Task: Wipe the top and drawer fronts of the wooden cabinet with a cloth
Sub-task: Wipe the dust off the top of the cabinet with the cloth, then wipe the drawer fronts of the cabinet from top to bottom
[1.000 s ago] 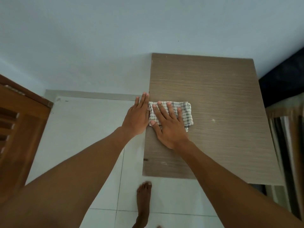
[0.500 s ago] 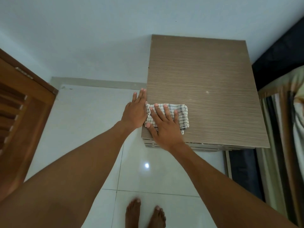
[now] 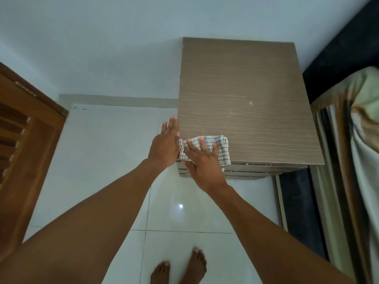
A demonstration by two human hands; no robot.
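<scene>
- Since the earlier frames, the cloth [image 3: 223,152] and right hand [image 3: 203,162] have slid to the front edge of the cabinet [image 3: 246,89]; one cloth corner now overhangs it.
- Right fingers [image 3: 202,144]: straight and spread, pressing the cloth flat on the top's front-left corner.
- Left hand [image 3: 165,144]: fingers straight and together, flat against the cabinet's left side.
- Bare feet [image 3: 196,265] stand on the tiled floor [image 3: 102,160].

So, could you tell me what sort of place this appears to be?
Most likely a bedroom in a home. The wooden cabinet stands against the wall beside what looks like a bed with striped covers, a louvred wooden door is at the left, and the floor is glossy white tile.
</scene>
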